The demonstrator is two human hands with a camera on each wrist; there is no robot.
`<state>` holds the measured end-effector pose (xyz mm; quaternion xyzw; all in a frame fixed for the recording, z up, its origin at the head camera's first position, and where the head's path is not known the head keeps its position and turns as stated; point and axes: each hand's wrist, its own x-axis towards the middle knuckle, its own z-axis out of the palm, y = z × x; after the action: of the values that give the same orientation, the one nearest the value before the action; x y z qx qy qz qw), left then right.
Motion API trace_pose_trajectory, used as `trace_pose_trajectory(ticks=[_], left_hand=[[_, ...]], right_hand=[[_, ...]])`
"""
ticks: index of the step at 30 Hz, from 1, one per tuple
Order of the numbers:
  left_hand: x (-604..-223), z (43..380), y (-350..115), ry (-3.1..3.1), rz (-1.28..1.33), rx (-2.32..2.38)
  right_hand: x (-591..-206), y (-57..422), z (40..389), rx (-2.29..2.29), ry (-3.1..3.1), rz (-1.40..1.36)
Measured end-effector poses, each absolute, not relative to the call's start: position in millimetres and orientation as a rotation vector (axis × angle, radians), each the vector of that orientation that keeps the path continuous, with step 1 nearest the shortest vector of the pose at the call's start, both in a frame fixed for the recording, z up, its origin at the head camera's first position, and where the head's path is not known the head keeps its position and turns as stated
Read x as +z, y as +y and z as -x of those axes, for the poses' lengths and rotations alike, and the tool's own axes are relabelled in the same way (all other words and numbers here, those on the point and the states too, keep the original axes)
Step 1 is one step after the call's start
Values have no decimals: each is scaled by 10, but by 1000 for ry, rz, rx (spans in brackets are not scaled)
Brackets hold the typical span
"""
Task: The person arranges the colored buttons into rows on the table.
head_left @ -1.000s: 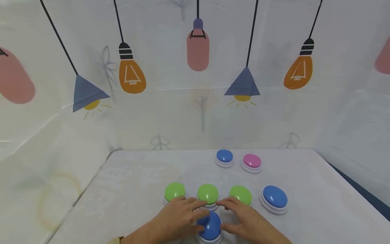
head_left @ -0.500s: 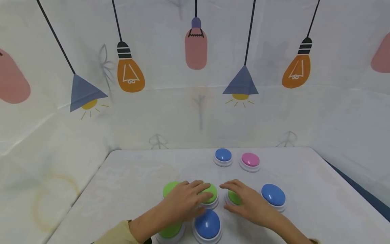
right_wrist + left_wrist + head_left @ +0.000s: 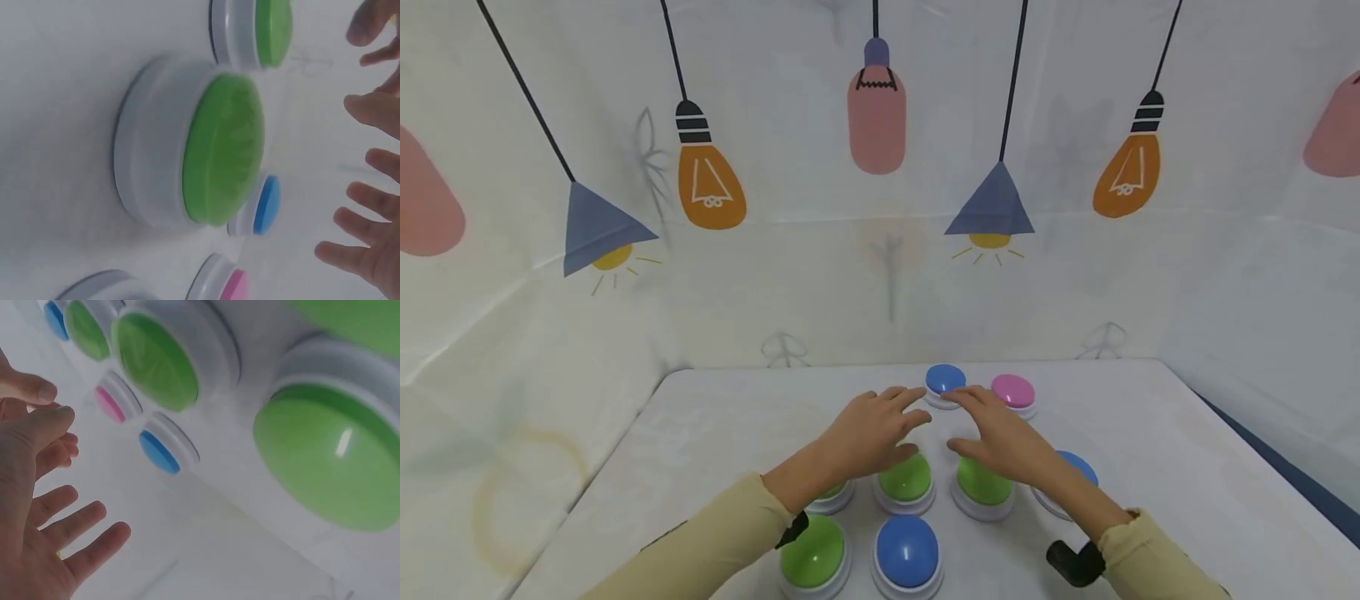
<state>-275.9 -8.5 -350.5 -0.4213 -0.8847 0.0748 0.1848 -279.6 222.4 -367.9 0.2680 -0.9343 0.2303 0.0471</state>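
Observation:
In the head view my left hand [image 3: 868,432] and right hand [image 3: 1000,433] are raised over the table, fingertips facing each other with a gap between them. Both have loosely spread fingers and hold nothing. Behind the fingertips is a blue push button [image 3: 945,378], with a pink push button [image 3: 1012,391] partly covered by the right hand. Below the hands sit a middle green button [image 3: 905,479] and a right green button [image 3: 983,482]. The left forearm hides most of another green button [image 3: 832,495]. The left wrist view shows the left fingers [image 3: 94,526] extended, clear of the buttons.
At the front of the white table [image 3: 730,425] are a blue button [image 3: 907,551] and a green button [image 3: 812,552]. Another blue button [image 3: 1078,467] sits partly behind the right forearm. A white sheet printed with lamps [image 3: 876,275] encloses the table's back and sides.
Both hands have moved up and away from the front blue button toward the back buttons, still facing each other. The front green button, hidden earlier, now shows. The buttons seem unmoved.

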Motion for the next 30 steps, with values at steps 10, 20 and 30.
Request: trace_pose_trajectory(ticks=[10, 20, 30], left_hand=[[-3437, 3158, 69, -2608, 1061, 166], [-3534, 3450, 238, -2763, 958, 100], [-3730, 3698, 363, -2850, 870, 127]], right_hand=[[-3727, 2160, 3228, 717, -2850, -776], [-3870, 2159, 3500, 699, -2883, -629], [-3889, 2205, 3731, 578, -2995, -588]])
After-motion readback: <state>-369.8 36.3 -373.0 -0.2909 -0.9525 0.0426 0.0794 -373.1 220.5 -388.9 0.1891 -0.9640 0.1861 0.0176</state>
